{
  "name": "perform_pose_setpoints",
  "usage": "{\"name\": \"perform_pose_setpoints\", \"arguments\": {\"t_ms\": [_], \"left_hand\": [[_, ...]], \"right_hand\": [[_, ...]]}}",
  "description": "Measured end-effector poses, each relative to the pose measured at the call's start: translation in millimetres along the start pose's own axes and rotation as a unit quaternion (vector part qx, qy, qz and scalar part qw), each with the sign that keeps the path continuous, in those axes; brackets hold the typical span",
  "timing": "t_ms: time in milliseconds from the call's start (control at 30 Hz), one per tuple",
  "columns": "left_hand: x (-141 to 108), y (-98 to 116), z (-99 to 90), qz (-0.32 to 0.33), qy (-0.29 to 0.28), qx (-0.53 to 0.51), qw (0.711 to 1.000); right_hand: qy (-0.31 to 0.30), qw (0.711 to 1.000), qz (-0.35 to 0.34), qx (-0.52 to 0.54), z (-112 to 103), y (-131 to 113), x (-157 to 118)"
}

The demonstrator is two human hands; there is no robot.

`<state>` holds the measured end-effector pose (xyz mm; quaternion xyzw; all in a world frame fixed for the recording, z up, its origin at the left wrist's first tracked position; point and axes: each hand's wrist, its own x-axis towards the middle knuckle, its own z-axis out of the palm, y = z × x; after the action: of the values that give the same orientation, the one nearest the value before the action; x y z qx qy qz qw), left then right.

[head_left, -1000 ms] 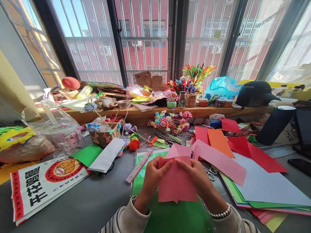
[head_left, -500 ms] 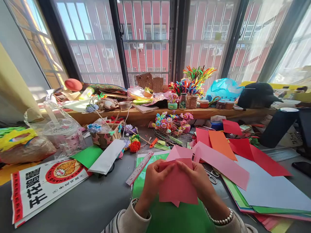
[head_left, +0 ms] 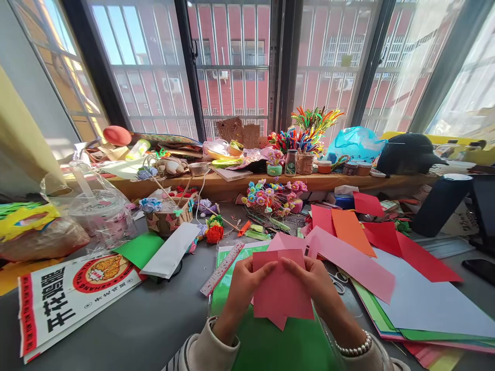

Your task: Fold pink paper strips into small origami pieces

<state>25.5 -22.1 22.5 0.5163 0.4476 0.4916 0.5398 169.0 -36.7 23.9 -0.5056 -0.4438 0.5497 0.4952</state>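
Note:
A folded piece of pink paper (head_left: 283, 293) is held upright between my two hands, above a green sheet (head_left: 286, 345) on the desk. My left hand (head_left: 247, 283) pinches its left part, thumb on the near face. From the other side my right hand (head_left: 311, 283) grips it the same way, the two thumbs close together near the top middle. The fingers behind the paper are hidden. A pointed pink corner sticks out below its lower edge. Behind my hands lies more pink paper (head_left: 286, 241).
Left of my hands is a pink ruler (head_left: 222, 269); to the right, scissors (head_left: 339, 281) lie partly hidden. Coloured sheets (head_left: 433, 296) are stacked at right, with a long pink strip (head_left: 356, 265) over them. A printed paper bag (head_left: 81, 301) lies at left. Craft flowers (head_left: 274, 197) stand at the back.
The pink paper has shifted slightly in my hands: its top edge sits a little higher and more of the pointed corner shows below. Both hands keep their grip.

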Motion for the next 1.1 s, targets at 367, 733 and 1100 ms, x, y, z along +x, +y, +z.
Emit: {"name": "perform_pose_setpoints", "arguments": {"t_ms": [367,733,1100], "left_hand": [[-1,-4,3.1,0.036,0.042,0.001,0.998],[-4,-4,4.9,0.051,0.048,0.029,0.997],[0,-5,2.3,-0.003,0.016,-0.019,1.000]], "right_hand": [[-0.031,0.993,0.022,0.112,4,2,0],[-0.036,0.992,0.019,0.121,5,-5,-5],[0.029,0.998,0.005,0.060,1,8,7]]}}
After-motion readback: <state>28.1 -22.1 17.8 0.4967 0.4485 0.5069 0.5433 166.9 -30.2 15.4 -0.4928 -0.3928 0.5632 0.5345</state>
